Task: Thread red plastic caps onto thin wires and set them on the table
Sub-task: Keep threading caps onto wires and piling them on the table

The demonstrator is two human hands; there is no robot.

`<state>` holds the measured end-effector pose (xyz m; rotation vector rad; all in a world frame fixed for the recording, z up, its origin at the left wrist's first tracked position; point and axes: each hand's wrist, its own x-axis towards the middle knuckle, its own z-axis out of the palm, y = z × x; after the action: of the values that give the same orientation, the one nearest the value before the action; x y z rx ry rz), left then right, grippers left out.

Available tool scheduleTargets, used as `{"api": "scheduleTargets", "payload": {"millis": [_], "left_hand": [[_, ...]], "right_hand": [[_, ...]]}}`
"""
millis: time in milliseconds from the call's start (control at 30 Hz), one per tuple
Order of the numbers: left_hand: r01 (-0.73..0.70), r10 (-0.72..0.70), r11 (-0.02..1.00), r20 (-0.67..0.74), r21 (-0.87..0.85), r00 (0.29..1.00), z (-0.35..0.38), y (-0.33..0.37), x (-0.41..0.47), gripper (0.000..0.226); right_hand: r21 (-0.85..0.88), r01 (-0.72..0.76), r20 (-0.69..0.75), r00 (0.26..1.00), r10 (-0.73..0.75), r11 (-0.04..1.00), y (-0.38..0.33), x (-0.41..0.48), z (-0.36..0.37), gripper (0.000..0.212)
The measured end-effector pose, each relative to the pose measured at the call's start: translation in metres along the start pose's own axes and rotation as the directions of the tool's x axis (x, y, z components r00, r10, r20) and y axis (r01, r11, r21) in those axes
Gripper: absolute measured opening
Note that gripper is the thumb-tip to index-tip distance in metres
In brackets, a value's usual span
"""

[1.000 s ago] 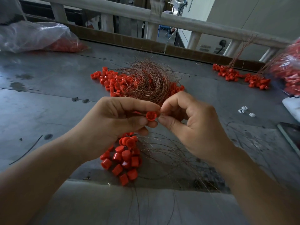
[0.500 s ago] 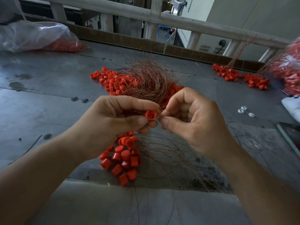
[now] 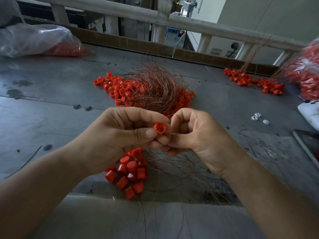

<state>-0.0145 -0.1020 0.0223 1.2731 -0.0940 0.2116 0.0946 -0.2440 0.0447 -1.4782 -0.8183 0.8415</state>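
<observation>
My left hand (image 3: pixel 119 135) pinches a red plastic cap (image 3: pixel 159 128) between thumb and fingers, its open side facing me. My right hand (image 3: pixel 195 135) is curled right beside it, its fingertips pinched together at the cap's edge; a thin copper wire there is barely visible. Below my hands a bunch of threaded red caps (image 3: pixel 128 171) lies on the grey table (image 3: pixel 43 121) with their wires (image 3: pixel 181 169) fanning right. Behind my hands a tangle of copper wires (image 3: pixel 155 88) rests on a heap of loose red caps (image 3: pixel 115 87).
A clear plastic bag of caps (image 3: pixel 34 42) lies at the far left. More wired caps (image 3: pixel 252 80) and a second bag (image 3: pixel 305 71) sit at the far right. Small white parts (image 3: pixel 259 118) and a white object (image 3: pixel 310 114) lie near the right edge. A wooden railing (image 3: pixel 172 19) borders the back.
The hands have barely moved. The cap has turned slightly in my left fingers, and my right fingertips have closed in against it.
</observation>
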Motion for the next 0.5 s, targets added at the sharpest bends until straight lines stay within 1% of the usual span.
{"api": "scheduleTargets", "payload": {"millis": [67,133,200,267,333,400,433,500], "left_hand": [[0.007,-0.008,1.000,-0.021,-0.015,1.000,0.001,0.000,0.001,0.025],[0.015,-0.017,1.000,-0.060,-0.025,0.998,0.002,0.001,0.001,0.025],[0.023,-0.026,0.999,-0.093,-0.026,0.995,0.004,0.001,0.001,0.026],[0.027,-0.030,0.999,-0.110,-0.021,0.994,0.004,0.001,0.001,0.026],[0.029,-0.030,1.000,-0.115,-0.009,0.993,0.005,0.000,0.001,0.026],[0.025,-0.025,1.000,-0.107,-0.004,0.994,0.004,0.000,0.000,0.026],[0.021,-0.022,1.000,-0.094,-0.008,0.995,0.004,0.000,0.000,0.026],[0.013,-0.014,1.000,-0.067,-0.022,0.998,0.002,0.000,0.000,0.029]], "right_hand": [[-0.072,0.004,-0.015,1.000,-0.005,0.997,-0.001,0.001,-0.003,0.019],[-0.274,0.032,-0.136,0.988,-0.071,0.961,-0.001,0.005,-0.013,0.018],[-0.481,0.026,-0.308,0.931,-0.197,0.877,0.000,0.010,-0.030,0.022],[-0.619,-0.023,-0.408,0.863,-0.296,0.785,0.003,0.016,-0.049,0.023],[-0.696,-0.095,-0.450,0.830,-0.329,0.712,0.012,0.023,-0.062,0.020],[-0.740,-0.165,-0.460,0.831,-0.313,0.652,0.022,0.030,-0.072,0.010],[-0.764,-0.190,-0.454,0.837,-0.305,0.616,0.027,0.033,-0.074,0.012],[-0.806,-0.195,-0.414,0.860,-0.298,0.558,0.035,0.040,-0.075,0.023]]}}
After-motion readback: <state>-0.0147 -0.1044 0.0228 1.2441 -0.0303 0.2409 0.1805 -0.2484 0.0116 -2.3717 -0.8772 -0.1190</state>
